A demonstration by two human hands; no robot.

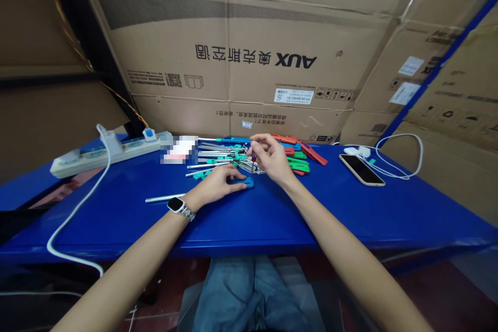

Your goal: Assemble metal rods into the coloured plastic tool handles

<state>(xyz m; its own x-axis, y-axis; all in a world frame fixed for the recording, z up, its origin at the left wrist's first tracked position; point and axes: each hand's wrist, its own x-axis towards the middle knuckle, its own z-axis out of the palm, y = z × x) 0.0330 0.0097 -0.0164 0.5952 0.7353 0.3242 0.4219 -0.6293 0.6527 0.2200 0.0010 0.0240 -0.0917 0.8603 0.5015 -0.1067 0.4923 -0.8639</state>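
My left hand [218, 182] lies low on the table, its fingers closed on a blue plastic handle [248, 182]. A thin metal rod [161, 198] sticks out to the left of that wrist; whether it joins the handle is hidden. Pinched upright in my right hand [272, 158] is a small screwdriver [253, 158] with a dark red grip, its shaft pointing down at the blue handle. Behind both hands lies a pile of metal rods [210, 153] with teal parts. Green handles [299, 166] and a red handle [313, 154] lie right of my right hand.
A phone [361, 170] lies at the right beside white earphones [357, 152] and a looped white cable [414, 166]. At the left stands a power strip [116, 151] with plugs in it. A cardboard wall [249, 26] closes off the table's back.
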